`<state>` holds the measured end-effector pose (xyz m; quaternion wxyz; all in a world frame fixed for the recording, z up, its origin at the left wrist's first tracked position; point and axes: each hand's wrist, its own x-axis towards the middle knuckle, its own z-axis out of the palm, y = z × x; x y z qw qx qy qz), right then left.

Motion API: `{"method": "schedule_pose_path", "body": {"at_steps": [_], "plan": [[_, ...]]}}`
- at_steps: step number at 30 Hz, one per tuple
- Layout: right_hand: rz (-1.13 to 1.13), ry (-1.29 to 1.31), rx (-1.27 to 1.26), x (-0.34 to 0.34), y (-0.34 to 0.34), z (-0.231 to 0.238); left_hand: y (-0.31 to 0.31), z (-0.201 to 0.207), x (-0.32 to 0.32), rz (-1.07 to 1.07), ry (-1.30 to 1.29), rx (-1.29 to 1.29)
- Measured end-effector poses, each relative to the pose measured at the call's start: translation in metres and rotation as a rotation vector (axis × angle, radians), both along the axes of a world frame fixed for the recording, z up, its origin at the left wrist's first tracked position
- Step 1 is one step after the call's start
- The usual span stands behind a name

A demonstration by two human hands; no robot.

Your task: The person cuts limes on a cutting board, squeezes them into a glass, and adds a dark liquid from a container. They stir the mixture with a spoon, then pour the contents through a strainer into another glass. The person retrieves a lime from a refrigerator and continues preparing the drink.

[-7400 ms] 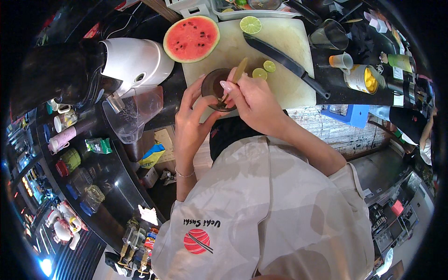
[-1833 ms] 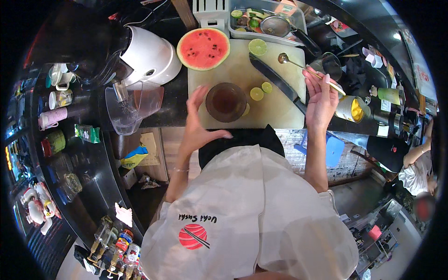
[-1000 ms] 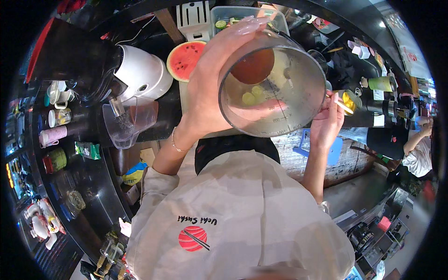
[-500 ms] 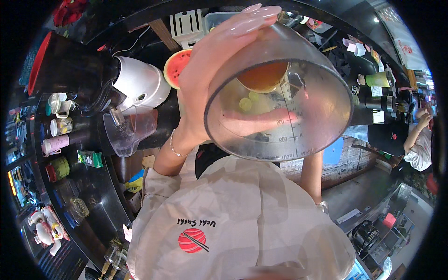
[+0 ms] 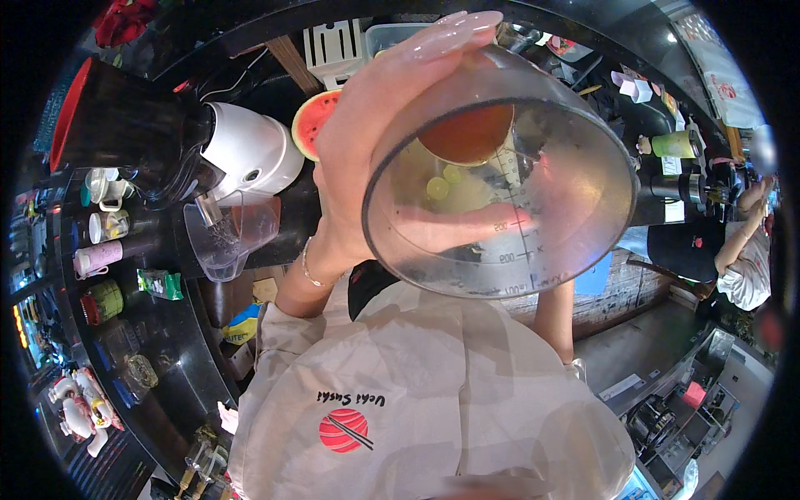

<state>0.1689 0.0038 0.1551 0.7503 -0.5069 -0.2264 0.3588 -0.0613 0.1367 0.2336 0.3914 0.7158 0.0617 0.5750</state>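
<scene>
My left hand is wrapped round a clear plastic measuring jug, raised close to the camera. The jug is tilted, its wide mouth toward me. My thumb shows through its wall, beside the printed scale. Through the cloudy plastic appear a reddish-brown rounded shape with a pale edge and small pale green slices, perhaps lime. I cannot tell whether these lie inside or behind the jug. My right forearm rises behind the jug; its hand is only a pink blur through the plastic, fingers unreadable. A cut watermelon lies beside my left hand.
Left stands a white and black juicer with a clear plastic container below its spout. Cups and jars line the left counter. A white slotted holder is at the back. Another person works at the far right.
The jug has tilted slightly, its mouth shifting right and down. The reddish-brown shape through it looks darker. My left hand keeps its hold. The other person's arms have moved a little.
</scene>
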Motion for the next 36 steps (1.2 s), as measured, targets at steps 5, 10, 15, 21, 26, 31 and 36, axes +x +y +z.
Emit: {"method": "schedule_pose_path", "body": {"at_steps": [5, 10, 15, 21, 26, 31, 36], "plan": [[-0.027, -0.057, -0.084, 0.0, 0.001, -0.003, -0.023, 0.002, -0.015, 0.274, 0.251, 0.157], [0.05, -0.297, -0.179, -0.004, 0.002, -0.027, -0.06, -0.06, -0.051, 0.394, 0.468, -0.143], [0.164, -0.716, -0.154, -0.004, 0.013, -0.074, -0.093, -0.122, -0.069, 0.502, 0.512, -0.488], [0.456, -1.135, -0.326, 0.012, 0.031, -0.117, -0.096, -0.167, -0.075, 0.628, 0.44, -0.525], [0.369, -1.477, -0.361, 0.024, 0.029, -0.107, -0.091, -0.185, -0.071, 0.638, 0.308, -0.555], [0.412, -1.267, -0.535, 0.016, 0.038, -0.089, -0.081, -0.199, -0.066, 0.652, 0.291, -0.556], [0.434, -1.026, -0.423, 0.006, 0.05, -0.085, -0.074, -0.206, -0.067, 0.617, 0.327, -0.578]]}}
